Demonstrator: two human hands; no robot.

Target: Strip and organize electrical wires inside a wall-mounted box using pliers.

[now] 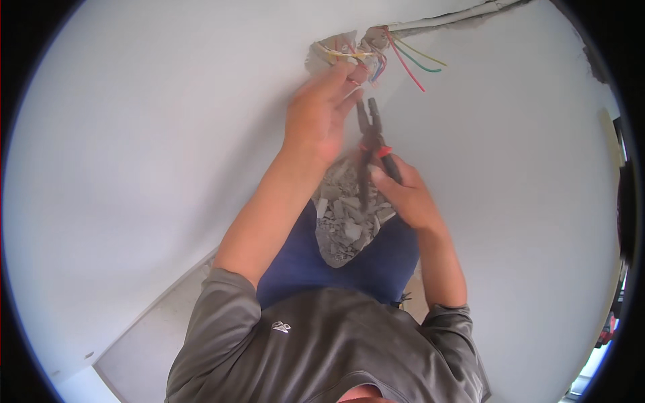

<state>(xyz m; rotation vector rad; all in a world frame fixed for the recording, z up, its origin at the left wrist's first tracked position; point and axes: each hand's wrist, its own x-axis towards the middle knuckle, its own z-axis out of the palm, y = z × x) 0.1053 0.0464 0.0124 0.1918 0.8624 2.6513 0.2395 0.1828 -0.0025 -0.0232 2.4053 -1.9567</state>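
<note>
My left hand [321,114] is raised to a rough hole [332,48] in the white wall. Its fingers pinch electrical wires [354,82] there; the fingers partly cover them, so how many are held I cannot tell. Just below those fingertips, a pair of pliers [370,131] with black and red handles points upward, its jaws slightly parted with nothing seen between them. My right hand [406,191] is closed around the pliers' handles. Red, green and yellow loose wires [416,62] stick out to the right of the hole, clear of both hands.
A white conduit [450,18] runs in a chiselled groove from the hole to the upper right. Broken grey rubble [346,228] is heaped below my hands, between my blue-trousered legs [285,272]. Pale floor [161,329] meets the wall at lower left.
</note>
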